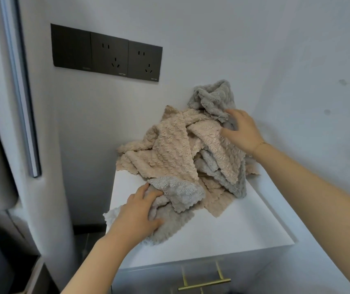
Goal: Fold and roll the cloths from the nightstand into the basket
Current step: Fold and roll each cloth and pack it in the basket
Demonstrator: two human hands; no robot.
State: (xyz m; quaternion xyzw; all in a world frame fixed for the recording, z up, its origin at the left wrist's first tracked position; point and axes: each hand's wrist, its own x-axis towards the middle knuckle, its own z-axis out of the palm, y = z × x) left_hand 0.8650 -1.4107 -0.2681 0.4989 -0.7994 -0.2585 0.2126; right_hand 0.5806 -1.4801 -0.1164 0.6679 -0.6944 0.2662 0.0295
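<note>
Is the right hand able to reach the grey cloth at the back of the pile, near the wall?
Probably yes. The right hand already rests at the pile's back edge, its fingers touching the grey cloth. Nothing lies over that cloth, and the wall behind leaves its top free.

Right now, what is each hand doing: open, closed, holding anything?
Left hand: closed on a grey cloth at the pile's near edge.
Right hand: fingers curled into the pile, gripping grey and beige cloths.
</note>
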